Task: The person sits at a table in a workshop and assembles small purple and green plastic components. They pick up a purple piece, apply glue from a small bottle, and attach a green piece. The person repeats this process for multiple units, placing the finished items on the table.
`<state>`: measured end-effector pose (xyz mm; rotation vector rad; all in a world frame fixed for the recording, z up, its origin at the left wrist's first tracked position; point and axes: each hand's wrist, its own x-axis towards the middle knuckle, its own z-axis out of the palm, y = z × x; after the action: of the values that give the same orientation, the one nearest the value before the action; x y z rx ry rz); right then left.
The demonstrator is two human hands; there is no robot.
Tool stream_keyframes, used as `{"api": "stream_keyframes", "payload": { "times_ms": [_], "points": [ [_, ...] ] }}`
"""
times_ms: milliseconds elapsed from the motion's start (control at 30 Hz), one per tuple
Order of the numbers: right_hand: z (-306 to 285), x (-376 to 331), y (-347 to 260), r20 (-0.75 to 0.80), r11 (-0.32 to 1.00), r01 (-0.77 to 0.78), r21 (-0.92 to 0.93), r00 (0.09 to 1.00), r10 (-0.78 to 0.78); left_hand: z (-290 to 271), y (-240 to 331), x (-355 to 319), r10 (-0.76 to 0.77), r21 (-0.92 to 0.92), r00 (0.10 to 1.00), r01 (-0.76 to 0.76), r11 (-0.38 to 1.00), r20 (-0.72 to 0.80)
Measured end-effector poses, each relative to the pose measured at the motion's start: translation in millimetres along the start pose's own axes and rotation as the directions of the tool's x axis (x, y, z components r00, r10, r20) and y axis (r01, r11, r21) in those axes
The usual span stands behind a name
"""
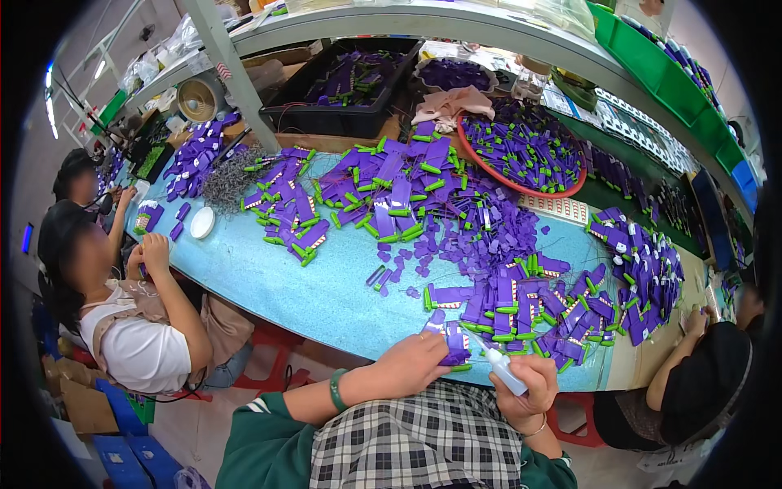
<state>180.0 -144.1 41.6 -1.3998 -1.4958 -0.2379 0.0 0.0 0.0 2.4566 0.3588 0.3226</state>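
Observation:
My left hand (pixel 417 360), with a green bangle on its wrist, is closed on a purple plastic part (pixel 456 345) at the table's near edge. My right hand (pixel 528 388) grips a small whitish squeeze bottle (pixel 505 371). The bottle is tilted, and its thin nozzle points up and left toward the part; whether the tip touches it I cannot tell. Just beyond both hands lies a heap of purple and green plastic parts (pixel 509 306) with red-and-white striped strips. Small loose purple pieces (pixel 489 236) are scattered farther back.
The blue tabletop (pixel 326 297) carries more heaps toward the back. Behind them stand a black bin (pixel 326 122) and a red basket (pixel 562 189) of parts. A shelf (pixel 456 23) runs overhead. Co-workers sit at left (pixel 134 326) and right (pixel 692 383).

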Motion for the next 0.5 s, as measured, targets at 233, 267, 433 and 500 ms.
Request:
{"api": "stream_keyframes", "payload": {
  "times_ms": [233, 267, 433, 500],
  "points": [
    [3, -1, 3, -0.002, 0.998, -0.060, -0.019, 0.998, 0.060, -23, -22, -12, -0.167, 0.247, 0.985, 0.170, 0.954, -0.030],
    [4, 0, 3, 0.009, 0.998, -0.056, -0.013, 0.998, 0.056, -27, -21, -14, -0.188, 0.268, 0.980, 0.199, 0.943, -0.066],
    [16, 3, 3, 0.030, 0.998, -0.006, 0.060, 1.000, 0.004, -26, -20, -21, -0.194, 0.313, 0.975, 0.218, 0.924, -0.105],
    [17, 7, 2, 0.046, 0.998, -0.006, 0.067, 0.999, 0.003, -28, -18, -20, -0.232, 0.299, 0.969, 0.248, 0.921, -0.089]
  ]
}}
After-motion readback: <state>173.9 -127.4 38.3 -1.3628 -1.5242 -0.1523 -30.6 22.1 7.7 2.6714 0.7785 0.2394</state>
